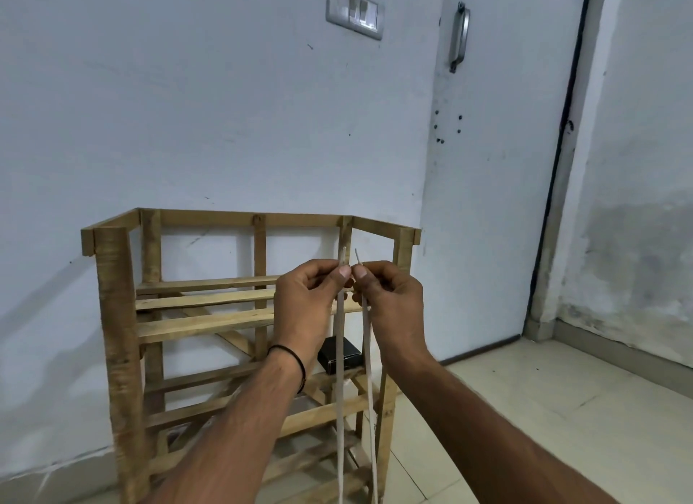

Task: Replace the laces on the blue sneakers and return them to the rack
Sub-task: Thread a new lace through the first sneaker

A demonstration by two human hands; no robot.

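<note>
**Cream lace (340,353), both ends raised in front of the rack (116,316)**

- Left hand (307,297): thumb and forefinger pinch one run of the lace just under its tip. Other fingers curled in.
- Right hand (390,301): same pinch on the other run. The two thumbs are almost touching.
- Both tips poke up above my fingers, close together. The left one stands a little higher.
- I judge I am holding them side by side to compare lengths, so the lace sits evenly before I go on threading or tie off.
- Both runs hang straight and fairly taut, then leave the bottom edge of the view. I cannot tell if they are one lace or two.
- Blue sneakers: not in view. From the pull on the runs, the shoe is probably low in front of me, below the frame.
- The wooden slatted rack stands against the white wall directly behind my hands, within easy reach for putting the shoes back.
- Its shelves show no shoes. A small black box (350,357) sits on a middle shelf, behind the lace.
- Progress, as I judge it: lacing is under way, and the return to the rack is not yet done.
- Risk: one tip could slip from its pinch and throw the lengths off.
</note>
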